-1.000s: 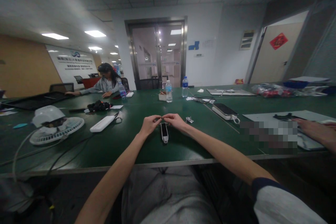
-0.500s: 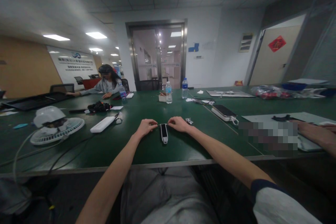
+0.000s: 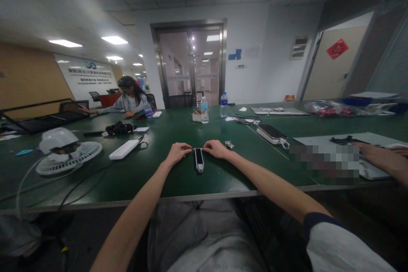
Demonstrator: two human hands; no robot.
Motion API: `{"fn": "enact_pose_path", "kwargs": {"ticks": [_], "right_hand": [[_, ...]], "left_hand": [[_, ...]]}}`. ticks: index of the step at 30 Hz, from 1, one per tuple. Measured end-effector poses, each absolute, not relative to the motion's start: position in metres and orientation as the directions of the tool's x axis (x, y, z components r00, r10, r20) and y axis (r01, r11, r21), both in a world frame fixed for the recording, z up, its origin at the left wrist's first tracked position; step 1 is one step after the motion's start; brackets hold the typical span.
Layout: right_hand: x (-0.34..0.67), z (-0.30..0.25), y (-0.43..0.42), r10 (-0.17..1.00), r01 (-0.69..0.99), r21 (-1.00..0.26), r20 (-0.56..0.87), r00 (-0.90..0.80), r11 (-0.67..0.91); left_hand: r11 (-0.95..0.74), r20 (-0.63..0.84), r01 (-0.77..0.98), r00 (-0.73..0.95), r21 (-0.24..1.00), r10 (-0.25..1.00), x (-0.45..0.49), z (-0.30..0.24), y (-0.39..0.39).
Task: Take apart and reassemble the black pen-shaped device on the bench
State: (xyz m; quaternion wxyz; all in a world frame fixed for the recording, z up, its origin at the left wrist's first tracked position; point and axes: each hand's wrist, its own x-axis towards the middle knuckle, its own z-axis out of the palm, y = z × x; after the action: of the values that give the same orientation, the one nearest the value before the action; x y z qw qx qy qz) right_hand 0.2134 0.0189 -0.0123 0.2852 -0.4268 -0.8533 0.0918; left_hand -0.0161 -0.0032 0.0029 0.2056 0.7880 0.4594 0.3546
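Observation:
A small narrow device [image 3: 199, 159] with a black face and white rim lies on the green table [image 3: 178, 178] straight ahead of me. My left hand [image 3: 177, 153] rests on the table at the far end of the device, fingers curled and pinched at its left corner. My right hand [image 3: 216, 148] mirrors it on the right corner, fingers also curled. Whether the fingertips grip the device or a tiny part at its end is too small to tell. A small metal piece [image 3: 228, 144] lies just right of my right hand.
A white desk fan [image 3: 65, 151] with cables lies at the left, beside a white power bank [image 3: 124, 149]. Two water bottles [image 3: 204, 110] stand further back. A phone on a white pack [image 3: 272, 133] sits at right. Another person's arm [image 3: 382, 159] rests far right; a person sits far left.
My two hands, touching above the device's far end a second ago, have parted and dropped to either side of that end. The device has stayed in place.

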Motion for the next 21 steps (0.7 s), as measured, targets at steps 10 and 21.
{"fn": "enact_pose_path", "kwargs": {"ticks": [10, 21], "right_hand": [[0.212, -0.01, 0.016, 0.79, 0.684, -0.406, 0.409, -0.456, 0.606], [0.212, -0.013, 0.018, 0.786, 0.673, -0.415, 0.407, -0.465, 0.613]], "left_hand": [[-0.472, 0.336, 0.596, 0.332, 0.65, 0.881, -0.019, -0.003, 0.006], [-0.465, 0.319, 0.608, 0.339, 0.643, 0.885, -0.017, -0.004, 0.009]]}}
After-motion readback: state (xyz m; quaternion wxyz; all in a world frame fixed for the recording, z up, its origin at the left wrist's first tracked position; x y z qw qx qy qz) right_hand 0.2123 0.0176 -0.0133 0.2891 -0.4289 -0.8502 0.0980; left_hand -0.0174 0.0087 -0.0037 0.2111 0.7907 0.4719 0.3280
